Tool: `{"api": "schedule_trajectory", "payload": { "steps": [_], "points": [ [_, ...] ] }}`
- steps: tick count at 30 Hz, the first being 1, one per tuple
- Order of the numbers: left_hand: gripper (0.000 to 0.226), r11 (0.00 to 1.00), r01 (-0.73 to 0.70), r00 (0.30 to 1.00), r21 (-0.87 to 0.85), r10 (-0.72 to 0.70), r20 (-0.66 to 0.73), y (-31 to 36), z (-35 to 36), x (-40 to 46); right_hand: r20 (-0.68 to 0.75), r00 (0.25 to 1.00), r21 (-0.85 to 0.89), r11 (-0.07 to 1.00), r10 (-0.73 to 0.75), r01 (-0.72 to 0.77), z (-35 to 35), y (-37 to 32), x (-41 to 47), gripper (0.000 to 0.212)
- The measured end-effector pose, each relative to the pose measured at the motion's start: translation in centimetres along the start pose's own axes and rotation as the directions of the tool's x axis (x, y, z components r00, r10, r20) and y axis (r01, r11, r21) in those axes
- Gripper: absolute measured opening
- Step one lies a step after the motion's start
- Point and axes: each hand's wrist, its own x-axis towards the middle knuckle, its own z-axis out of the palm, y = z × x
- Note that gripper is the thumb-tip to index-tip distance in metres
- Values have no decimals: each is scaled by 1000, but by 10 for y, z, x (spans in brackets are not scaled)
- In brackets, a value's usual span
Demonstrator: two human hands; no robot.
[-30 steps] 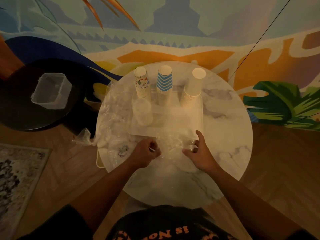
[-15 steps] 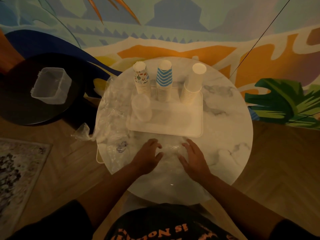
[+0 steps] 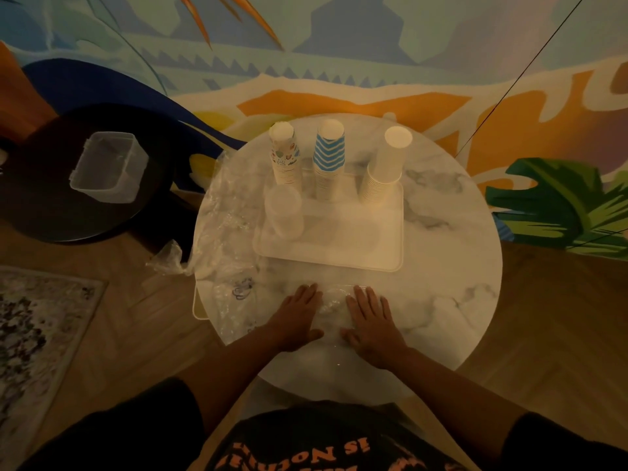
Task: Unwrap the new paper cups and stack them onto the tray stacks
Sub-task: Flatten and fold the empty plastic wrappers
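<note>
Both hands lie flat on the marble table [image 3: 441,253], palms down and fingers straight, a little apart from each other. The left hand [image 3: 299,317] and the right hand [image 3: 372,326] press on a piece of clear plastic wrap [image 3: 331,300] that lies between and partly under them; neither hand grips anything.

Straight ahead of the hands, beyond the fingertips, lies the white tray [image 3: 339,243], with its long side running from left to right. On its far edge stand three upside-down stacks: the patterned cup stack [image 3: 285,158] ahead of the left hand, the blue zigzag cup stack [image 3: 329,158] in the middle, and the plain white cup stack [image 3: 385,168] ahead of the right hand. A short stack of translucent cups [image 3: 283,210] stands nearer, on the left-hand side of the tray.

More crumpled wrapping [image 3: 224,229] lies to the left of the left hand. I see no wrapped cups, so the stacking seems finished.

Only "IS NO" can be read on the shirt print [image 3: 302,453]; the wrapping carries a small unreadable mark.
</note>
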Motion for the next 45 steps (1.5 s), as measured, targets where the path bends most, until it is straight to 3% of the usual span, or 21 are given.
{"api": "schedule_trajectory", "payload": {
  "steps": [4,9,16,22,29,34,39,45],
  "points": [
    [85,996,-15,998,-85,9,-69,4,-12,-6,-9,1000,10,1000,25,-25,-12,-10,1,85],
    [68,959,-89,951,-270,2,-309,-4,-45,-22,-117,993,170,985,6,14,-40,-23,-1,85],
    [52,932,4,823,-362,-208,-528,-67,-115,-51,-288,958,348,930,-13,117,-83,-52,14,67],
    [55,854,200,751,-480,-448,-485,-142,-148,-61,-326,941,435,869,-93,237,-117,-101,36,57],
    [65,808,289,819,-513,-486,-305,-189,-155,-40,-287,905,300,868,-314,396,-121,-164,82,63],
    [63,804,327,840,-496,-488,-237,-205,-149,-23,-73,921,160,907,-383,389,-110,-196,121,72],
    [50,731,297,793,-614,-547,-267,-214,-146,-15,60,930,25,932,-363,362,-98,-203,142,72],
    [40,689,204,738,-695,-575,-353,-228,-153,-24,15,932,-37,931,-362,362,-82,-193,147,72]
  ]
}}
